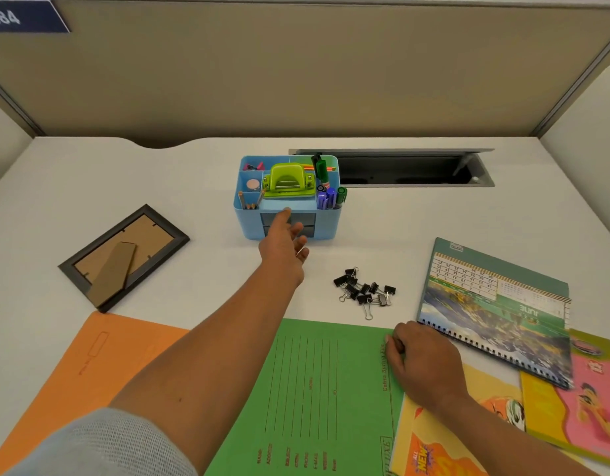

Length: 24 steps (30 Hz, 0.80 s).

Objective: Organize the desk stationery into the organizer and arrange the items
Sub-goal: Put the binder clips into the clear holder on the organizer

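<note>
The left hand point(284, 242) is reaching out, fingers spread, forefinger touching the front rim of the organizer point(327, 223) near the desk's point(434, 218) back edge. The right hand point(424, 360) is lying curled on the folder point(314, 389); whether it is pinching it is unclear. Clips point(364, 291) are lying mid-desk between them, and a partition point(296, 80) is standing behind.

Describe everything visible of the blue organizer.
The organizer is a light blue, plastic-looking box standing upright on the white desk, beside the open cable slot. Its top is divided into compartments: a green hole punch in the middle, pencils front left, markers on the right. Two dark drawers sit in its front. The left hand touches its front top edge with one fingertip.
</note>
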Available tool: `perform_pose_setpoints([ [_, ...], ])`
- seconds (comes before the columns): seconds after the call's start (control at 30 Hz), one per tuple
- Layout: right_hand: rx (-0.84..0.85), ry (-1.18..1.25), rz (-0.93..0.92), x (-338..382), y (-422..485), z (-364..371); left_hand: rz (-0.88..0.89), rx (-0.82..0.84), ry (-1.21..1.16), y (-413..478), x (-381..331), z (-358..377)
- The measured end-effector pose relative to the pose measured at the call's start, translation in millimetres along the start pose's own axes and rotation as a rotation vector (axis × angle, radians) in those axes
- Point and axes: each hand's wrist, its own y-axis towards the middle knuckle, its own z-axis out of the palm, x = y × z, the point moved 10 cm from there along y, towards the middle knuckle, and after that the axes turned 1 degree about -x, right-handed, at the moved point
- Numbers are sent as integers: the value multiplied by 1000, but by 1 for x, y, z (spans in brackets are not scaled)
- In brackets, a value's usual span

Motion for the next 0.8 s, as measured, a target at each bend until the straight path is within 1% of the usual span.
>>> perform_pose_setpoints([
  [0.3, 5, -29, -11, 1, 1, 1, -53, -34, -88, 8, 10, 0],
  [0.47, 4, -15, -15, 1, 1, 1, -40, -69, -149, 11, 10, -3],
  [0.8, 3, -38, -13, 1, 2, 1, -95, 33, -172, 8, 15, 10],
])
